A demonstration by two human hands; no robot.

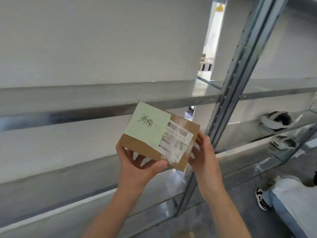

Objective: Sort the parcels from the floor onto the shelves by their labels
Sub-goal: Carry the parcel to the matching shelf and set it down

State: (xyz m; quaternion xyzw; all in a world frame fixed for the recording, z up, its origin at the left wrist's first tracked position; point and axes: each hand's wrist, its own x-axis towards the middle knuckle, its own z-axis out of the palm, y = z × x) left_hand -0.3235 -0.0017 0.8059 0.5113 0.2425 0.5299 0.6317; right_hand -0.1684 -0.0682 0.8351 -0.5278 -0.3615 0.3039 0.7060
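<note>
We see one cardboard parcel [151,148] held up in front of the metal shelves [109,98], gripped by both bare hands: left hand [140,164] closed on its lower left corner, right hand [204,157] closed on its right edge. It carries one pale green note [147,126] with handwritten characters we can't read for sure, plus one white barcoded shipping label [176,141] under clear tape, print too blurred. Two white headsets [276,121] sit on the right-hand shelves, and one other person's shoe [261,198] shows on the floor.
</note>
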